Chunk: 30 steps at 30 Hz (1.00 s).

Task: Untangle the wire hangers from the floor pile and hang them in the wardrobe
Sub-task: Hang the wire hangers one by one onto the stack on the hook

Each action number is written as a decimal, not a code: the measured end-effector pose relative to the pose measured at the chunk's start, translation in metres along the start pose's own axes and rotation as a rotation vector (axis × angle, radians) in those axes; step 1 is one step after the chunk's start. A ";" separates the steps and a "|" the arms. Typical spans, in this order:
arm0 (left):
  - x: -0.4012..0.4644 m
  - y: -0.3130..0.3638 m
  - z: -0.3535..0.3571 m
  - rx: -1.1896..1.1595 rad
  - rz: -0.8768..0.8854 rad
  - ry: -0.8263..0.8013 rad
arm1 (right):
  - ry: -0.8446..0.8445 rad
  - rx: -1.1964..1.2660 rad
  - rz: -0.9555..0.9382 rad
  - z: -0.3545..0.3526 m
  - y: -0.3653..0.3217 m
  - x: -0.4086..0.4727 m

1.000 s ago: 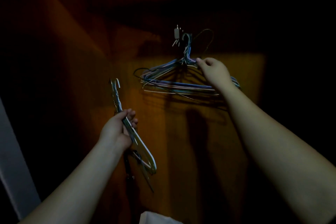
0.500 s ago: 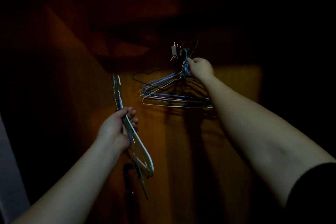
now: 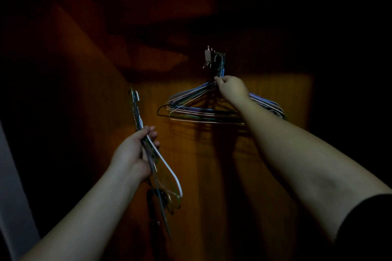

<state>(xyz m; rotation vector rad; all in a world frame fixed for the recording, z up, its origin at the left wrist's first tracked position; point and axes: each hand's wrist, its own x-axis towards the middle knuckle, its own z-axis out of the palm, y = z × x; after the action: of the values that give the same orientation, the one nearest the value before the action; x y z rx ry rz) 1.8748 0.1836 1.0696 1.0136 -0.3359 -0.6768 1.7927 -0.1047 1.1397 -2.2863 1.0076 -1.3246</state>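
Very dim, one warm lit patch on the wardrobe back panel [image 3: 275, 154], heavy black edges

Two bare forearms — the right arm [image 3: 297, 154] wears a dark sleeve [image 3: 369, 224] at its upper part, the left arm [image 3: 89, 207] shows none

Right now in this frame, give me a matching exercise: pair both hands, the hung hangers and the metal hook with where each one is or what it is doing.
Column one:
1. left hand
2. right hand
3. hung wire hangers
4. metal wardrobe hook

Column two:
A. fixed to the wooden back panel, carrying hanger hooks
B. grips a loose bundle of hangers, hooks pointing up
C. pinches the necks just under the hook
D. fanned out against the lit panel

Pairs: 1-B, 2-C, 3-D, 4-A
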 end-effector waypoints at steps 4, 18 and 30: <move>0.007 -0.001 -0.004 0.015 -0.004 -0.001 | 0.027 0.000 -0.023 0.004 0.002 -0.001; 0.010 -0.004 -0.006 -0.014 -0.024 -0.011 | 0.137 -0.161 0.059 0.007 0.005 0.009; 0.005 -0.005 -0.006 -0.011 -0.033 -0.038 | 0.104 -0.162 0.121 -0.001 -0.002 0.008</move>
<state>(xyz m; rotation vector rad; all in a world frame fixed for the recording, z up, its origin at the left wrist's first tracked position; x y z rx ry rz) 1.8799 0.1828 1.0621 0.9986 -0.3490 -0.7280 1.7957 -0.1087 1.1462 -2.2490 1.3105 -1.3692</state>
